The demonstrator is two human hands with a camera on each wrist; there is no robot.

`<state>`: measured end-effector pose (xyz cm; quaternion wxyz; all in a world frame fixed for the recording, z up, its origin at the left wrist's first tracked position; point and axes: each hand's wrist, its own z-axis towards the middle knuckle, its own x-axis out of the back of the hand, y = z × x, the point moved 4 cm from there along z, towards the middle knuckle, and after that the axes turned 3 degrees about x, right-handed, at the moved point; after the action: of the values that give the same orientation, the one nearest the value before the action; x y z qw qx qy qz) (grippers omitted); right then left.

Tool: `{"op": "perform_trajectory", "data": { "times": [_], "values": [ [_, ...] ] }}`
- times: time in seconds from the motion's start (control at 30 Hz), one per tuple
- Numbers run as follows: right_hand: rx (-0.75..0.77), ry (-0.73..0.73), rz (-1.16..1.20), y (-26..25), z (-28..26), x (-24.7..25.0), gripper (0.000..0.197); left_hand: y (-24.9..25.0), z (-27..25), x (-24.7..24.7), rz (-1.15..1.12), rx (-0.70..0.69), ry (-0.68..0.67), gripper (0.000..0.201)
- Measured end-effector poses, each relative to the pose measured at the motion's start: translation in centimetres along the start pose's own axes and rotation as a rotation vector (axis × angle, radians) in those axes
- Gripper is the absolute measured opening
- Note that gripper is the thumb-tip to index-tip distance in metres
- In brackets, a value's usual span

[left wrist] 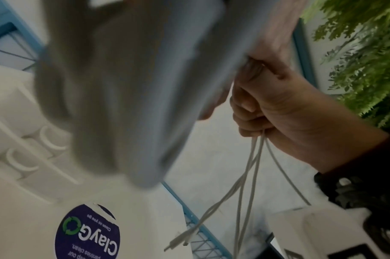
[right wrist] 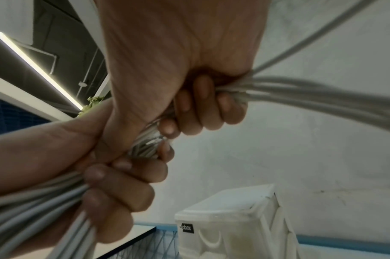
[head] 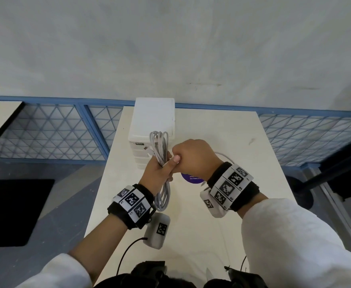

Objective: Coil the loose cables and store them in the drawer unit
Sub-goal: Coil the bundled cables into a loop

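Coiling step in hand. My left hand [head: 157, 171] clamps the coiled cable bundle [head: 160, 146] mid-length; my right hand [head: 191, 156] fists the strands just beside it. Drawer unit [head: 152, 121] just beyond, drawers closed. Next, I judge: wrap loose tail, open a drawer.

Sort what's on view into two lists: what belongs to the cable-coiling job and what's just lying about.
Belongs to the job:
- white cable bundle, gripped by left hand and right hand
- loose cable ends hanging below the right hand
- white drawer unit, drawers shut

Just lying about:
- purple round sticker on the table
- green plants
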<state>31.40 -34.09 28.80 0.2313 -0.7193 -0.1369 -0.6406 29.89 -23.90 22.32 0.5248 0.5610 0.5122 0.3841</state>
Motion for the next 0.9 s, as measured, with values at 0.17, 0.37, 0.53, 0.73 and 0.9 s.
{"op": "perform_trajectory", "data": {
  "times": [0.17, 0.37, 0.53, 0.73, 0.9],
  "values": [
    [-0.011, 0.006, 0.323, 2.3, -1.2, 0.7, 0.037, 0.0, -0.1, 1.2, 0.017, 0.040, -0.053, 0.035],
    [-0.087, 0.000, 0.525, 5.8, -2.4, 1.4, 0.026, -0.1, -0.7, 3.7, -0.101, 0.093, -0.014, 0.025],
    [-0.013, 0.106, 0.455, 5.9, -2.0, 2.1, 0.025, 0.3, -1.2, 3.5, -0.097, 0.114, -0.015, 0.005],
    [-0.047, 0.254, 0.465, 7.8, -2.6, 2.7, 0.023, 0.3, -2.3, 4.8, 0.033, 0.095, 0.064, 0.007],
    [-0.152, 0.400, 0.516, 6.1, -2.2, 0.5, 0.027, 0.9, -2.4, 4.6, -0.042, 0.043, 0.187, 0.017]
  ]
}}
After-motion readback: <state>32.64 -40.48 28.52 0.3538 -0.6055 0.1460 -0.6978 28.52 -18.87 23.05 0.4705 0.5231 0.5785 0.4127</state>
